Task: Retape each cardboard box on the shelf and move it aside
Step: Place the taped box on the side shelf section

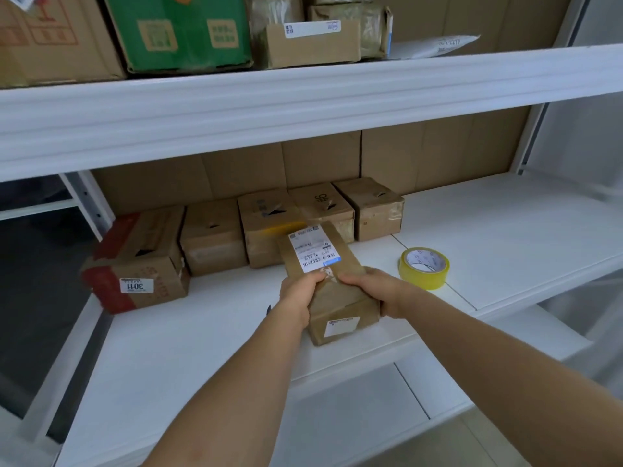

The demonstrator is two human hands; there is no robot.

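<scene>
One box sits near the shelf front, both hands' fingers grasping it: left hand, right hand. Five boxes wait far left; tape roll lies right. Retaping seems barely begun.

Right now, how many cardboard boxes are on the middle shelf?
6: five in a back row, from the red-taped box to the rightmost box, plus the held box. Others may be hidden.

White metal shelving, brown cardboard backing, pale tiled floor
</scene>
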